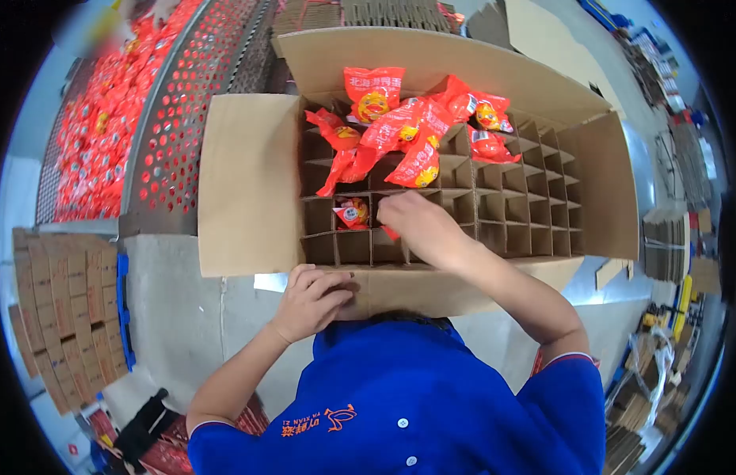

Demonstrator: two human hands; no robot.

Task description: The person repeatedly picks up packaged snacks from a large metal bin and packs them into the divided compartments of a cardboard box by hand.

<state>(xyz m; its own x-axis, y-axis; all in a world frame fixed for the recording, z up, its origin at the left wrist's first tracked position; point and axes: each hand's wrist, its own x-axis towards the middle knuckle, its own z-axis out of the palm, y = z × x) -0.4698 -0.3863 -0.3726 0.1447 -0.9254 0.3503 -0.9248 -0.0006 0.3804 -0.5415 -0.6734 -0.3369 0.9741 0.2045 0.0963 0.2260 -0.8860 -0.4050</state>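
Note:
An open cardboard box (249, 182) with a grid of cardboard dividers (494, 210) lies in front of me. My right hand (419, 226) reaches into a near cell with fingers closed on a red packet (391, 233), mostly hidden beneath the hand. My left hand (312, 299) has its fingers curled over the box's near edge. One red packet (353, 213) sits in a cell left of my right hand. Several red packets with yellow duck pictures, including an upright one (374, 93), lie heaped over the far cells. Another packet (491, 146) lies to their right.
A perforated metal bin (174, 134) at the left holds a mass of red packets (106, 127). Stacked cartons (71, 309) stand on the floor at lower left. Flattened cardboard (399, 14) lies behind the box, with a bundle of it (666, 245) at right.

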